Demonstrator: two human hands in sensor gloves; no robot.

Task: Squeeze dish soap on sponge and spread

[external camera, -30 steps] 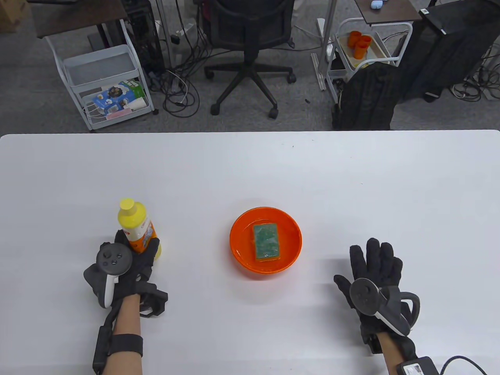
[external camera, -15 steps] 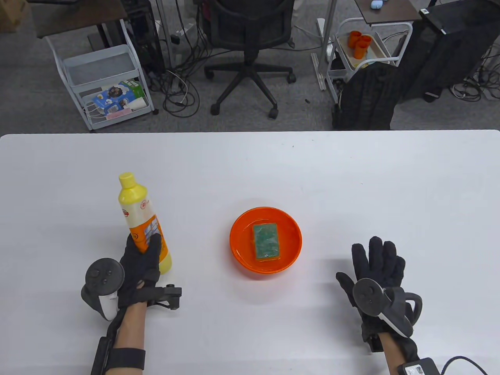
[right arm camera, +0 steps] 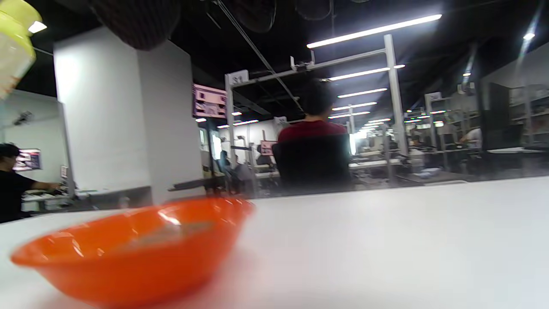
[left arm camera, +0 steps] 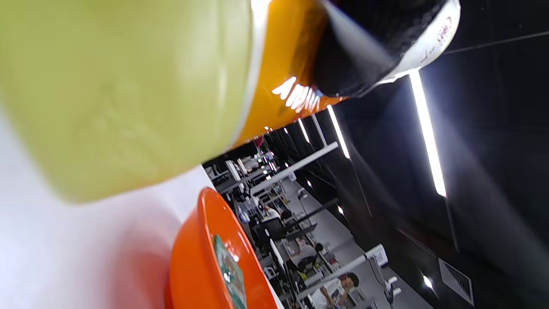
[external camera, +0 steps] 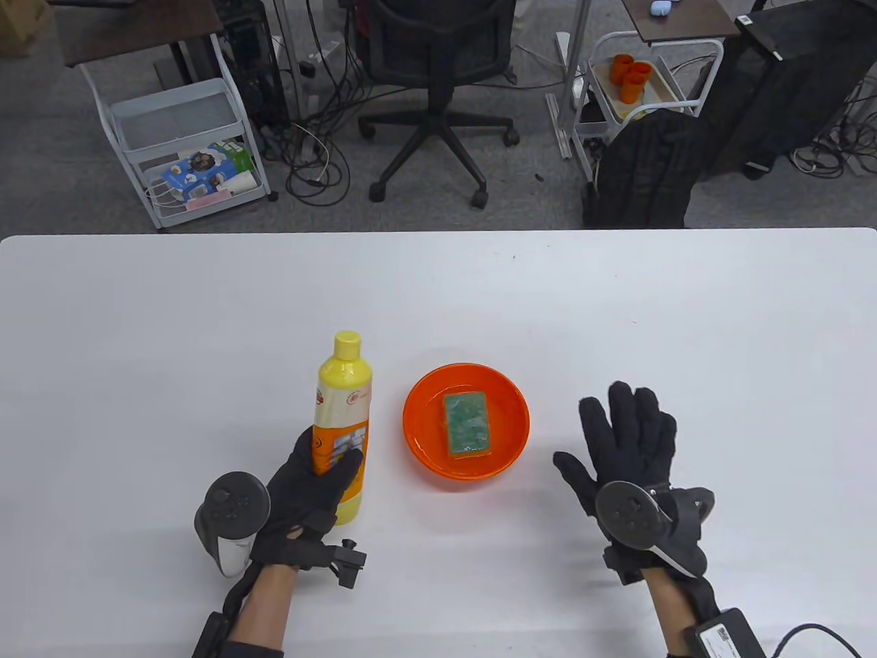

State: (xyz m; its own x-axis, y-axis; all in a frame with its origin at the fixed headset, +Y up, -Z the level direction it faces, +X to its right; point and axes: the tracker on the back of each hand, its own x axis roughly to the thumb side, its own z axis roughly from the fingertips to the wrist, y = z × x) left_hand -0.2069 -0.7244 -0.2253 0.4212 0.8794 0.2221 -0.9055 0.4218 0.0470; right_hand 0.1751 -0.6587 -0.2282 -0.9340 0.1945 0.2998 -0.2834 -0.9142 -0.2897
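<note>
A yellow dish soap bottle (external camera: 341, 411) with an orange label and a yellow cap is held above the table by my left hand (external camera: 308, 490), which grips its lower body. It fills the left wrist view (left arm camera: 128, 86). A green sponge (external camera: 467, 424) lies flat in an orange bowl (external camera: 421, 445) at the table's middle, just right of the bottle. The bowl also shows in the left wrist view (left arm camera: 201, 257) and the right wrist view (right arm camera: 128, 253). My right hand (external camera: 627, 445) is open with fingers spread, right of the bowl and apart from it.
The white table (external camera: 616, 308) stretches wide behind and beside the bowl. Beyond its far edge stand an office chair (external camera: 438, 103), a white cart (external camera: 185, 151) and another cart with orange cups (external camera: 634, 75).
My left hand has lifted the bottle and carried it right, close to the bowl. My right hand has moved left and forward toward the bowl, still open.
</note>
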